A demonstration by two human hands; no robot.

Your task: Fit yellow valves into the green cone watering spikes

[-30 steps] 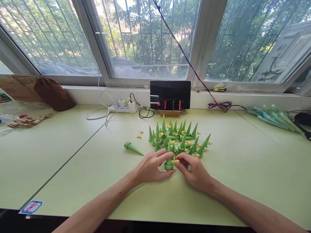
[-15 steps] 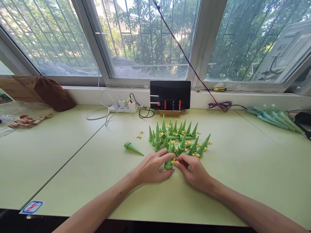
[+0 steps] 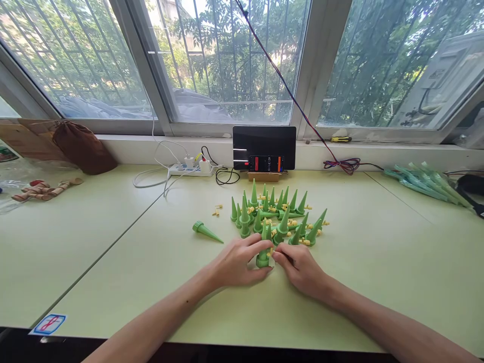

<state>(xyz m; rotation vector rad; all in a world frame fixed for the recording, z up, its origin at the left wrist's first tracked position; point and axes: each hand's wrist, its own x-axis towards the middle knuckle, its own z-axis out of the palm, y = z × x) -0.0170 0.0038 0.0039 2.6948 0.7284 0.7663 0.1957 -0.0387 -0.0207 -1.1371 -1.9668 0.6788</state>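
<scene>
My left hand (image 3: pixel 236 262) grips the base of an upright green cone-shaped spike (image 3: pixel 262 248) on the pale green table (image 3: pixel 124 252). Against the spike's right side, my right hand (image 3: pixel 300 267) pinches a small yellow valve piece (image 3: pixel 270 251), mostly hidden by my fingertips. Just behind my hands stands a cluster of several more green spikes (image 3: pixel 278 214) with yellow valve pieces among them. One green spike (image 3: pixel 206 231) lies on its side to the left of the cluster. A few loose yellow pieces (image 3: pixel 217 209) lie near it.
A black screen (image 3: pixel 264 146) with a phone (image 3: pixel 265 163) leaning on it stands at the back by the window sill. A power strip with cables (image 3: pixel 191 168) lies to its left. A brown bag (image 3: pixel 83 143) sits far left, bundled green spikes (image 3: pixel 427 182) far right.
The yellow valve piece has gone from clearly showing at the spike's side to mostly covered by my right fingertips, pressed closer to the spike. Both hands stay in place.
</scene>
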